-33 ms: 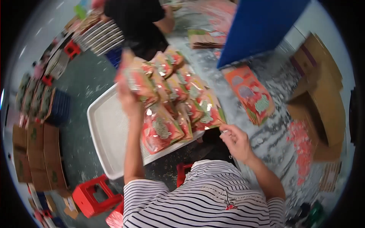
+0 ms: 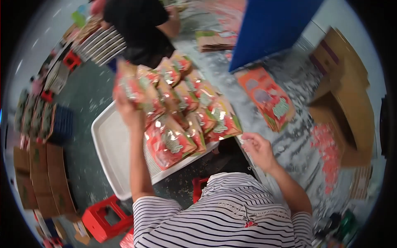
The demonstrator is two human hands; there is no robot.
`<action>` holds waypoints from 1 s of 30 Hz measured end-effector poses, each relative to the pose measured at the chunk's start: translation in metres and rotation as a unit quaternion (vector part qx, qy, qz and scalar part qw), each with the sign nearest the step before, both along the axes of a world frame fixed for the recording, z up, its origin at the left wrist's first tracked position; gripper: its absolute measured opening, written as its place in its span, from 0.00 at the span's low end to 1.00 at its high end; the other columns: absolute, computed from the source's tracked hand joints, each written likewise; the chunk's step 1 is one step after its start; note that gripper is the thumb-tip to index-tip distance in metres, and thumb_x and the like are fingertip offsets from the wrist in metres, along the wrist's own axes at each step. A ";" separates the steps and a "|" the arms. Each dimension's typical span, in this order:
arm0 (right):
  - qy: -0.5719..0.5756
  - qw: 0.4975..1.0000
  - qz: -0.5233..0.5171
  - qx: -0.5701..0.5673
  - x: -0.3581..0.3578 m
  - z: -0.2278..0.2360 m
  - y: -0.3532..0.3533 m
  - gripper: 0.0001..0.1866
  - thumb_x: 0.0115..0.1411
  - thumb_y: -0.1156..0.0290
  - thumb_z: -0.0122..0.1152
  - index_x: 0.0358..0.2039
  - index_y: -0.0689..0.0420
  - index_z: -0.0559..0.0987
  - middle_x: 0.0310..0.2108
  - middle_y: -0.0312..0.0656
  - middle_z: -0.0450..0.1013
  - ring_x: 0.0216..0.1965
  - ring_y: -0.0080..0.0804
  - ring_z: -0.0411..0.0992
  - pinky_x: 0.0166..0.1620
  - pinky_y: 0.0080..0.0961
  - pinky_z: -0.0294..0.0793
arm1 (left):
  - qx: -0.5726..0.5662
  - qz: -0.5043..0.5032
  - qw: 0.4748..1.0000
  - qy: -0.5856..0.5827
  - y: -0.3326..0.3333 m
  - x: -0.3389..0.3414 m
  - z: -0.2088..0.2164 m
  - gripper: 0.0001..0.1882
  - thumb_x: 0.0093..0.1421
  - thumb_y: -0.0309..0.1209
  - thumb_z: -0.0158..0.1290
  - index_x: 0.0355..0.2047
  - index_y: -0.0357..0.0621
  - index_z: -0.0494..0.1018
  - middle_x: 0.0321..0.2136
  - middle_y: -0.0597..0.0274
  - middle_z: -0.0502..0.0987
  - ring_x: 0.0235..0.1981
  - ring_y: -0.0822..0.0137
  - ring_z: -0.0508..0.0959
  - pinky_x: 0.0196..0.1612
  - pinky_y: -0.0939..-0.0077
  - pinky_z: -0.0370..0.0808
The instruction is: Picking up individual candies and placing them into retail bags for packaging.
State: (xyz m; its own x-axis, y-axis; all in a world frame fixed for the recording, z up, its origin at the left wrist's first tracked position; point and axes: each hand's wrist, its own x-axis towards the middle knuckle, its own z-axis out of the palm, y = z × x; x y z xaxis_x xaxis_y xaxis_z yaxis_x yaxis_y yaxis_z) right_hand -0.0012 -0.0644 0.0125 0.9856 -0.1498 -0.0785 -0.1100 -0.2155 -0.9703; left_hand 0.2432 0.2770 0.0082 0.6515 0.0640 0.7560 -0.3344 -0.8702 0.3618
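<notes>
My left hand (image 2: 127, 109) is closed round a pink-orange pouch (image 2: 129, 87), smeared by motion, above the far part of a white tray (image 2: 113, 149). Several glossy filled pouches (image 2: 170, 140) of the same colouring, with green-lettered labels, lie in overlapping rows over the tray's right side. My right hand (image 2: 260, 153) is by the table's near left edge, close to the corner of the nearest right pouch. Its fingers are curled in; whether anything small is between them is hidden.
Flat pouches (image 2: 266, 99) lie in a stack on the marbled table (image 2: 289, 149) beside a blue panel (image 2: 269, 33). Small pink packets (image 2: 324, 153) lie by an open carton (image 2: 347, 115). A person in black (image 2: 140, 29) works beyond the tray. A red stool (image 2: 99, 219) stands lower left.
The whole view shifts slightly, so most things sit further left. My left hand stays closed on the pouch, and my right hand shows a little apart from the pouch corner.
</notes>
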 end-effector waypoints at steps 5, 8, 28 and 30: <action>0.128 0.970 -0.208 -0.017 -0.009 -0.059 -0.092 0.19 0.64 0.59 0.54 0.44 0.63 0.75 0.34 0.40 0.75 0.25 0.26 0.76 0.24 0.21 0.75 | -0.003 -0.125 0.965 0.231 0.099 0.094 -0.102 0.39 0.55 0.36 0.56 0.63 0.34 0.54 0.59 0.36 0.58 0.59 0.39 0.60 0.62 0.57 0.56; 0.186 0.932 -0.308 -0.034 -0.003 -0.062 -0.126 0.24 0.61 0.50 0.55 0.37 0.63 0.77 0.27 0.39 0.74 0.19 0.26 0.74 0.17 0.23 0.73 | 0.088 -0.052 0.952 0.289 0.090 0.104 -0.146 0.43 0.56 0.47 0.55 0.63 0.31 0.52 0.59 0.33 0.56 0.61 0.38 0.57 0.64 0.57 0.54; -0.064 0.895 -0.438 0.058 -0.047 -0.038 -0.121 0.17 0.61 0.61 0.60 0.24 0.63 0.76 0.18 0.29 0.66 0.23 0.14 0.59 0.25 0.20 0.61 | 0.081 -0.590 0.788 0.160 -0.268 -0.144 0.016 0.25 0.52 0.22 0.57 0.52 0.41 0.69 0.58 0.40 0.61 0.61 0.43 0.60 0.62 0.50 0.56; -0.051 0.928 -0.368 0.015 -0.082 -0.017 -0.108 0.15 0.60 0.64 0.60 0.24 0.63 0.75 0.18 0.29 0.66 0.23 0.14 0.59 0.25 0.19 0.60 | 0.066 -0.681 0.716 0.139 -0.299 -0.180 0.021 0.27 0.50 0.22 0.58 0.52 0.41 0.69 0.57 0.41 0.63 0.60 0.43 0.61 0.62 0.48 0.56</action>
State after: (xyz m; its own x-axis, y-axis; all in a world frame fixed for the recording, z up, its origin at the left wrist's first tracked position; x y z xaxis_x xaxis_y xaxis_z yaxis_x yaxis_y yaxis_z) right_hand -0.0831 -0.1725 -0.0044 0.6193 -0.7852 -0.0058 -0.1247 -0.0910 -0.9880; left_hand 0.0636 -0.0220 0.0290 0.1682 -0.8336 0.5261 -0.8373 0.1609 0.5226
